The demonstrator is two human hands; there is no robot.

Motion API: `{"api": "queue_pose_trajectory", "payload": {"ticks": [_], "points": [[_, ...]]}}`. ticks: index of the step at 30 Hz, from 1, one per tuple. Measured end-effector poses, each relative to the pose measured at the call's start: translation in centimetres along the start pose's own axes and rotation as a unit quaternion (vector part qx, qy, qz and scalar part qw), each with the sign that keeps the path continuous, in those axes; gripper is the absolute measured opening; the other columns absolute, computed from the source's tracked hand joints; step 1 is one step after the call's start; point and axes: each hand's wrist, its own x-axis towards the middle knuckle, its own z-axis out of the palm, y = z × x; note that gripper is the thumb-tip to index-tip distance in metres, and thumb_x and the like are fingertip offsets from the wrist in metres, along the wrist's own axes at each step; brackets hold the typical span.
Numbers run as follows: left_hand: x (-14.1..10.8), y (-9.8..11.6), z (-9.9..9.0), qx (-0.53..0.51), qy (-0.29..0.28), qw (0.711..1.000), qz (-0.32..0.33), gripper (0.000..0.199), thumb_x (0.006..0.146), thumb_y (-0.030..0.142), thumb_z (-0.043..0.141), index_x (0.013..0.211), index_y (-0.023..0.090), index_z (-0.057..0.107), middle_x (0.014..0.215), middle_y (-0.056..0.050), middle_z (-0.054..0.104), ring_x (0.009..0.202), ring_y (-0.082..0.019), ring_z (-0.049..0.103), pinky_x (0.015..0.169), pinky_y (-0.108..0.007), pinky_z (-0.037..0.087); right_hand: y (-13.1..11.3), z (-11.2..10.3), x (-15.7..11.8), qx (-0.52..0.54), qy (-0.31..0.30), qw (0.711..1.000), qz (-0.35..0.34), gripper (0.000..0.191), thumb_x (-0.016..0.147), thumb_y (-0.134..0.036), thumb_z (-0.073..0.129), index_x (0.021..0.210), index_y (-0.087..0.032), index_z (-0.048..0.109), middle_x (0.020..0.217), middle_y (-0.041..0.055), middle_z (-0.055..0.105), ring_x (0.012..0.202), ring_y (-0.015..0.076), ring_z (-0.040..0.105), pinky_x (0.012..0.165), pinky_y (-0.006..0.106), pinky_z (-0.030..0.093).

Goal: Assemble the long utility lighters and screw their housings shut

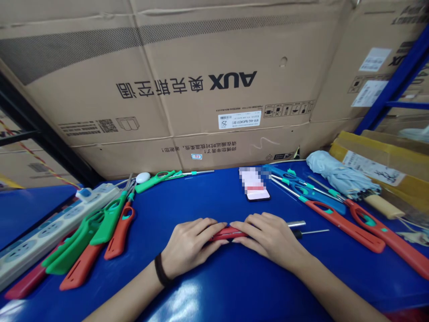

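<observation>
Both hands meet over the middle of the blue table and grip a red lighter (229, 233) between them. My left hand (191, 243) has its fingers closed on the left end, and a dark band circles that wrist. My right hand (268, 235) is closed on the other end. From beyond the right hand a silver metal tube (296, 224) sticks out; whether it joins the red body is hidden. Just below it lies a thin screwdriver (315, 231) with a dark handle, partly covered by the hand.
Green and red lighters (112, 219) lie at left beside a white power strip (43, 228). A phone (254, 184) lies behind the hands. Red and blue lighters (345, 226) and a folded umbrella (342, 172) are at right. A large cardboard box (187, 53) stands behind.
</observation>
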Motion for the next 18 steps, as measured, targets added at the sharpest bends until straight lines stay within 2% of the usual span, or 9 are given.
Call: {"api": "queue_pose_trajectory", "payload": {"ticks": [4, 8, 12, 18], "points": [[0.11, 0.39, 0.11, -0.06, -0.001, 0.998, -0.03, 0.021, 0.091, 0.031, 0.057, 0.107, 0.019, 0.061, 0.096, -0.003, 0.072, 0.081, -0.015, 0.069, 0.072, -0.023, 0.055, -0.2, 0.21, 0.07, 0.014, -0.007, 1.0, 0.01, 0.035, 0.1, -0.036, 0.035, 0.101, -0.018, 0.064, 0.093, 0.0065, 0.069, 0.077, 0.0161, 0.064, 0.063, 0.028, 0.045], [0.1, 0.49, 0.13, -0.087, -0.005, 0.995, -0.052, 0.022, 0.09, 0.031, 0.057, 0.109, 0.02, 0.059, 0.096, -0.002, 0.071, 0.08, -0.014, 0.069, 0.07, -0.022, 0.054, -0.37, 0.45, 0.15, 0.039, -0.017, 0.999, 0.008, 0.034, 0.101, -0.033, 0.034, 0.104, -0.014, 0.062, 0.087, 0.0056, 0.071, 0.077, 0.0171, 0.066, 0.065, 0.029, 0.047], [0.03, 0.36, 0.13, -0.121, -0.045, 0.989, -0.076, 0.02, 0.09, 0.03, 0.057, 0.109, 0.021, 0.057, 0.097, -0.001, 0.07, 0.079, -0.013, 0.068, 0.068, -0.02, 0.052, -0.36, 0.51, 0.04, 0.07, -0.037, 0.996, 0.029, 0.03, 0.1, -0.034, 0.036, 0.108, -0.016, 0.058, 0.09, 0.0047, 0.071, 0.077, 0.0183, 0.067, 0.066, 0.03, 0.048], [0.07, 0.31, 0.16, -0.167, -0.058, 0.98, -0.089, 0.011, 0.09, 0.025, 0.057, 0.1, 0.02, 0.056, 0.096, -0.001, 0.068, 0.082, -0.013, 0.066, 0.071, -0.022, 0.052, -0.4, 0.23, -0.11, 0.129, -0.067, 0.987, 0.065, 0.014, 0.096, -0.029, 0.046, 0.095, -0.018, 0.055, 0.084, 0.0017, 0.068, 0.069, 0.0168, 0.067, 0.06, 0.027, 0.047]]}}
